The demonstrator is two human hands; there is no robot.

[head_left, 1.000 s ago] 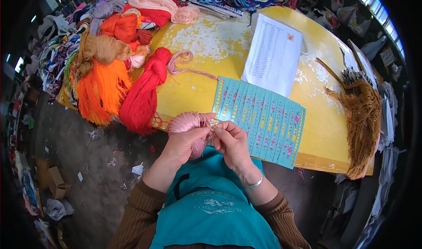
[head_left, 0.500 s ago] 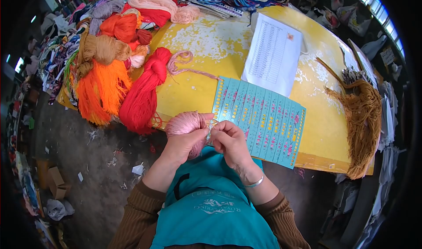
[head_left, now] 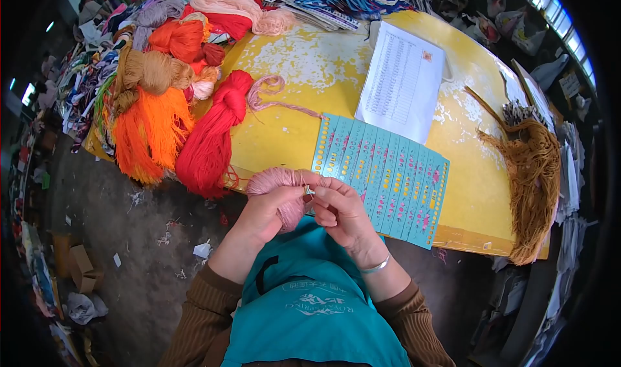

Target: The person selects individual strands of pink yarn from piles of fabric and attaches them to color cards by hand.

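Observation:
My left hand (head_left: pixel 266 210) is closed around a pink skein of thread (head_left: pixel 277 180), held just off the table's front edge above my apron. Close beside it, my right hand (head_left: pixel 345 210) has its thumb and forefinger pinched together, meeting the left fingertips at the skein's right side. Between the fingertips shows a small pale bit, too small to name. Under and beyond my right hand lie teal punched cards (head_left: pixel 394 186) in an overlapping row, with pink thread tufts in their holes. A strand of pink thread (head_left: pixel 266 98) runs across the table to their top left corner.
On the yellow table (head_left: pixel 310 63), a red skein (head_left: pixel 217 134), an orange skein (head_left: pixel 152 134) and a tan skein (head_left: pixel 152 72) lie at left. A printed sheet (head_left: pixel 401 82) sits behind the cards. Brown thread (head_left: pixel 533 173) hangs over the right edge.
My right hand's fingers have shifted slightly and its lower fingers have loosened, while the pinch stays by the skein. The skein has turned a little in my left hand. The cards remain in place.

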